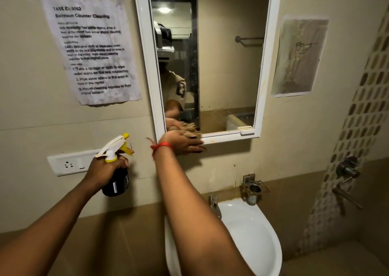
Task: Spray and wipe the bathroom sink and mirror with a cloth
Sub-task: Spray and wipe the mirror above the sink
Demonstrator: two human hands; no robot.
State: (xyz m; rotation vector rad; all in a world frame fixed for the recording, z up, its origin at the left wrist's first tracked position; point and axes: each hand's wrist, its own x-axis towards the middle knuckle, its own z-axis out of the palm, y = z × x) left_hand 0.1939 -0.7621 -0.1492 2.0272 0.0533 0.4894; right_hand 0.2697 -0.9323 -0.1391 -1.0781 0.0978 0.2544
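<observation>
Both hands busy: left hand (107, 168) clenched spray bottle (116, 170); right hand (185, 144) pressed blurred brown cloth (192, 131) against mirror (227, 65) bottom corner, sink (252, 233) partly hidden.

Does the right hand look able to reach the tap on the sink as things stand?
Probably yes: the right hand holds a cloth at the mirror's lower edge, and the tap sits below with nothing between.

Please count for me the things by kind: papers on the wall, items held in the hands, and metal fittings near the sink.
Papers on wall: 2 (task sheet, drawing)
Held items: 2 (spray bottle, cloth)
Metal fittings: 3 (tap, holder, wall valve)
Total: 7
</observation>
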